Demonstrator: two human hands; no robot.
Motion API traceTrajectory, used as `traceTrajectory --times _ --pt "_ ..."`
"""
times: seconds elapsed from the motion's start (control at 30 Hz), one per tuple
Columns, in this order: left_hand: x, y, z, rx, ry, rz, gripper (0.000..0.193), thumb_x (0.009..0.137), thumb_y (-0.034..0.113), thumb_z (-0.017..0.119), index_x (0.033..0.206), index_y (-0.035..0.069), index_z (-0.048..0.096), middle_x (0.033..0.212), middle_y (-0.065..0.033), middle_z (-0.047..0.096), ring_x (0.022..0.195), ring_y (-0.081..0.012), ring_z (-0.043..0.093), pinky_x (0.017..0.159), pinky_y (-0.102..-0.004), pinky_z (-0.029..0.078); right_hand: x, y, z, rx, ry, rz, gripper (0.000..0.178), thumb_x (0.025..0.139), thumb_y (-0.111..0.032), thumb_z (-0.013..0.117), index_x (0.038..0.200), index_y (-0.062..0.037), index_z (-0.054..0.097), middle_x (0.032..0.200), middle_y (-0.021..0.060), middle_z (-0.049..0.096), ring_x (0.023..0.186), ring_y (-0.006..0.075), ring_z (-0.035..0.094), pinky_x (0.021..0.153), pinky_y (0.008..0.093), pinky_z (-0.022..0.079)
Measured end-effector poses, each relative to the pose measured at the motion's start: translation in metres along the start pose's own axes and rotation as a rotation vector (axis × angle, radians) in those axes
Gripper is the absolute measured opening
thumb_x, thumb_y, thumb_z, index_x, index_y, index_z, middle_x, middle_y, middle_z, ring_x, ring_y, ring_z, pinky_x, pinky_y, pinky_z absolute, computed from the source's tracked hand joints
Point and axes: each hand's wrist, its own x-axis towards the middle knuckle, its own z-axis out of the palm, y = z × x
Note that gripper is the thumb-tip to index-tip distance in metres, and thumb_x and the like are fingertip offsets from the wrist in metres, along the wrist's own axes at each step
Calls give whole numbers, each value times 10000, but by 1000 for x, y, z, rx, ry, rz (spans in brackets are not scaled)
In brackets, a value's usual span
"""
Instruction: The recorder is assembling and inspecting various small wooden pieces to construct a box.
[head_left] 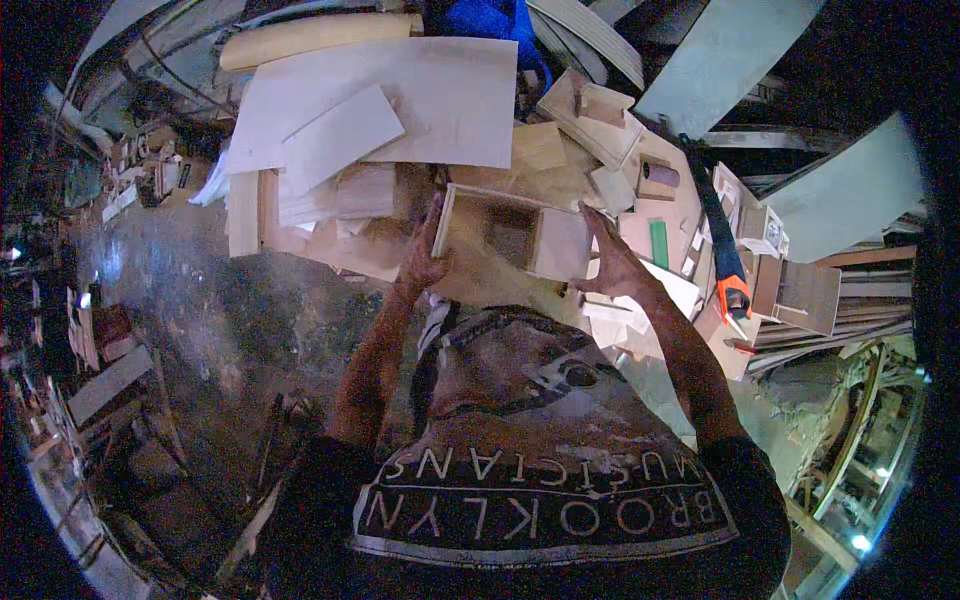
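A small open wooden box (563, 245) lies between my hands over the front of the cluttered worktable. Its inside shows a dark recess on the left part, and a pale panel covers the right part. My left hand (428, 252) grips the box's left end, fingers along the outer wall. Against the right end presses my right hand (612, 262), thumb and fingers spread around the edge. The box's underside is hidden.
A large white sheet (450, 100) and smaller boards (345, 135) cover the table's far left. Another wooden box (592, 115) stands behind. To the right lie a green strip (658, 243), a black tool with an orange end (733, 288), like a handsaw, and stacked planks (860, 310).
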Motion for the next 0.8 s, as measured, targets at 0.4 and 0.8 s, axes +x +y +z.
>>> traceTrajectory --times 0.4,0.8 --pt "18 -13 -26 64 -278 48 1299 615 454 830 1535 119 -24 1380 -274 466 1102 -502 551 921 -549 471 6 -13 -7 -25 -65 102 1305 538 -244 915 1525 -79 77 1540 208 210 1424 368 232 1176 443 253" --pt "27 -32 -47 -52 -581 -135 1251 681 411 824 1536 197 -64 1266 -333 535 1083 -522 559 976 -566 436 11 -32 -12 -2 -94 185 1272 564 -233 900 1524 -81 79 1547 199 201 1423 352 248 1160 421 282"
